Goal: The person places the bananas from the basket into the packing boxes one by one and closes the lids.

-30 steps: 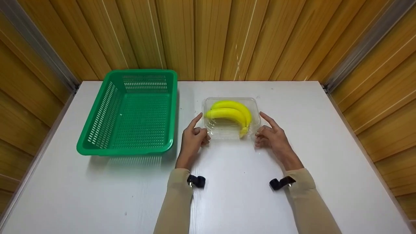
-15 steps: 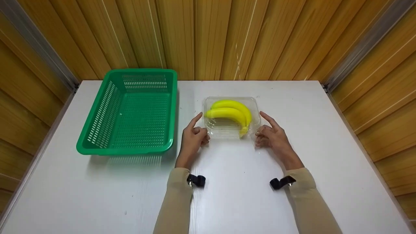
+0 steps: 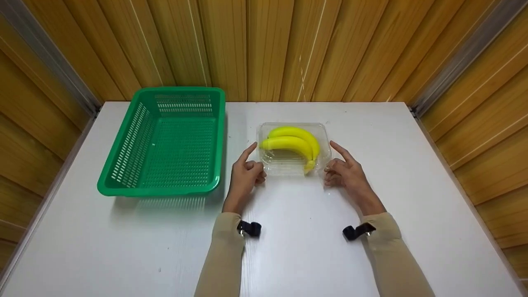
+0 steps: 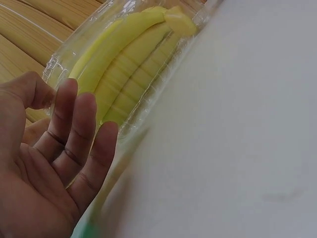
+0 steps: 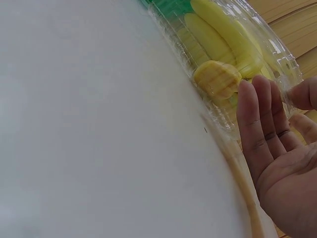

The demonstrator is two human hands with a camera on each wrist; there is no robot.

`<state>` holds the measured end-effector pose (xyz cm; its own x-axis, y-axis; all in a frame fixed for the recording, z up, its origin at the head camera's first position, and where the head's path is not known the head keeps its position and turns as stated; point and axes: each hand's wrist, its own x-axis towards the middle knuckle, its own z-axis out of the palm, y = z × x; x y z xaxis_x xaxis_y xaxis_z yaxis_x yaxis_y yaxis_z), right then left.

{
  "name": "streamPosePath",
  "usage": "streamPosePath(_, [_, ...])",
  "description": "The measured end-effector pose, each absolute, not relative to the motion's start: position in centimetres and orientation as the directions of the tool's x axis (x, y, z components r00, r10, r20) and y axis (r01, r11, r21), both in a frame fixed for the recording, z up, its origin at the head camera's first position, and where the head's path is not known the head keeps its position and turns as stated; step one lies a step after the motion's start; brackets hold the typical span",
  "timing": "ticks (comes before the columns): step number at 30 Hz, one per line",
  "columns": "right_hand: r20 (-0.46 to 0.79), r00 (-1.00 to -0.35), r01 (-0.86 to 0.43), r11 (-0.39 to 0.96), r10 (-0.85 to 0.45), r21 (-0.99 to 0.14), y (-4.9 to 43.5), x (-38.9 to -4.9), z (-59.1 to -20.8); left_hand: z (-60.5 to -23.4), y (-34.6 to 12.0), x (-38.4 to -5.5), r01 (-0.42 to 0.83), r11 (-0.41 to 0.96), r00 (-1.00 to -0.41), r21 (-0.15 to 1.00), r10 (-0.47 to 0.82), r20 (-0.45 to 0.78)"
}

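Two yellow bananas (image 3: 293,142), joined at the stem, lie inside a clear plastic clamshell box (image 3: 284,167) on the white table. My left hand (image 3: 245,175) is at the box's left near corner, its index finger stretched along the left side. My right hand (image 3: 348,175) mirrors it at the right near corner. In the left wrist view, the left fingers (image 4: 81,129) are loosely bent beside the clear wall. Likewise, the right fingers (image 5: 255,119) are by the box's corner in the right wrist view. Exact contact of thumbs and fingertips is hard to tell through the plastic.
A green perforated plastic basket (image 3: 218,165) stands on the left of the white table (image 3: 309,255), to the left of the box. Wood-patterned panels (image 3: 266,49) rise behind the table and at both sides. Each sleeve cuff carries a small black wrist camera (image 3: 251,229).
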<state>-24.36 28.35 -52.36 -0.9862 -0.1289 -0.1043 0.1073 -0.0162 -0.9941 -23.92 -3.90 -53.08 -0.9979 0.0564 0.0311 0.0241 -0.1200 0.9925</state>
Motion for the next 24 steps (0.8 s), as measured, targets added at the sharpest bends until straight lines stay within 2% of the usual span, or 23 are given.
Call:
streamPosePath(6, [-0.105,-0.987,0.11,-0.032,-0.124,-0.993,28.3,-24.41,-52.43,-53.02,-3.86,-23.95,0.026,-0.158,-0.997,0.987,0.068,0.037])
streamPosePath(24, [-0.089,-0.988,0.096,-0.048,-0.128,-0.994,28.28,-24.39,-52.3,-52.86,-4.03,-23.81,0.035,-0.102,-0.995,0.994,0.087,0.044])
